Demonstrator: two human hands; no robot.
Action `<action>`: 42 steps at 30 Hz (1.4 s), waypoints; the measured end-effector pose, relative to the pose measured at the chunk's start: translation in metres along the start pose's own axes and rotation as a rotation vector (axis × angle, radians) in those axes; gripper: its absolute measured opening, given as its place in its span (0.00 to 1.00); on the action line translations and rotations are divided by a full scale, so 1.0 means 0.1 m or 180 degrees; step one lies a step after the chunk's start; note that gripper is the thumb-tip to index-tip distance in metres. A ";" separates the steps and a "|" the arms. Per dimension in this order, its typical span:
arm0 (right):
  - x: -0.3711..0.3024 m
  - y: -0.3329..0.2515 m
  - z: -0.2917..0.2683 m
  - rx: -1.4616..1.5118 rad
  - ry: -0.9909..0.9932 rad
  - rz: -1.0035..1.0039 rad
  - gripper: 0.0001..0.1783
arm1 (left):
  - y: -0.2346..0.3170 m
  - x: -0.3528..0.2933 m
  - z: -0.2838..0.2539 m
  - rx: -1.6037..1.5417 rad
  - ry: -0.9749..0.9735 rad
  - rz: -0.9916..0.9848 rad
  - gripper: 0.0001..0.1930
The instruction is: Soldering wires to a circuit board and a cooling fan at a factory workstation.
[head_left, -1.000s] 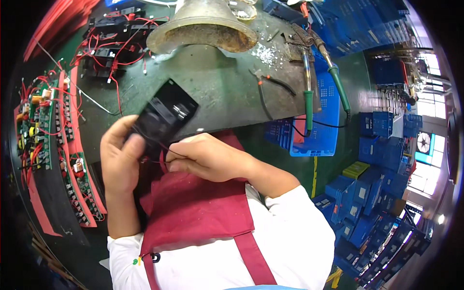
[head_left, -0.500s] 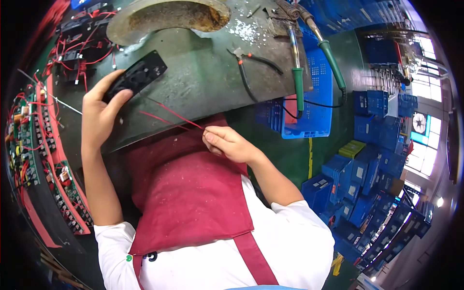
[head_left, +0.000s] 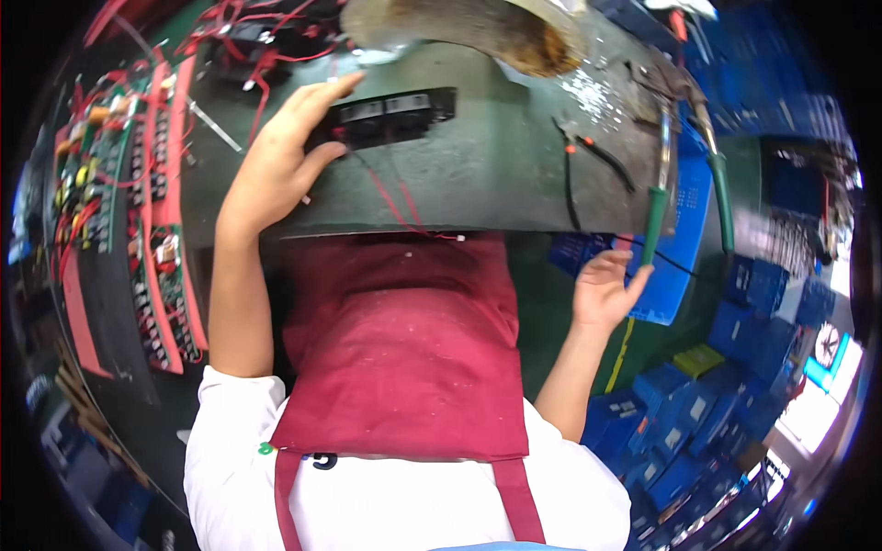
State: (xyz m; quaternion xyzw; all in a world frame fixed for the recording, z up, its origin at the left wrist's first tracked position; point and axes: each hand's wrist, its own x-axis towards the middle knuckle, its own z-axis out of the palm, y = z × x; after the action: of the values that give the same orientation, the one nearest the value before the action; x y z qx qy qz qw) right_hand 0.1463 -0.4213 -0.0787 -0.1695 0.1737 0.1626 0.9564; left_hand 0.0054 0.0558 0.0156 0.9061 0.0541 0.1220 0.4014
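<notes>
Our surface [head_left: 496,184] is dark: circuit boards [head_left: 118,197] at nine o'clock, then our left hand [head_left: 276,170] — grip spread around the left end of a black module [head_left: 390,124] near twelve — and, at three, our right hand [head_left: 602,294], grip parted, beside a green soldering-iron handle [head_left: 654,225].

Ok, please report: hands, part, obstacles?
Left hand spread at black part. Right hand open near iron. Part on bench, red wires trailing. Pliers between part and iron.
</notes>
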 end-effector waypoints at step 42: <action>0.27 0.26 1.28 -0.4559 -0.0223 -0.2867 0.17 | 0.05 -0.50 0.05 0.1428 0.2609 -0.0098 0.16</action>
State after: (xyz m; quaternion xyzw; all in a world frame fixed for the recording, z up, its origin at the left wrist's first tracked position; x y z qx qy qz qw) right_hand 0.1962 -0.3422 0.0167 -0.7824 -0.0852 -0.1579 0.5963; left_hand -0.0415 0.0393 0.0070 0.8467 0.2467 0.4493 0.1428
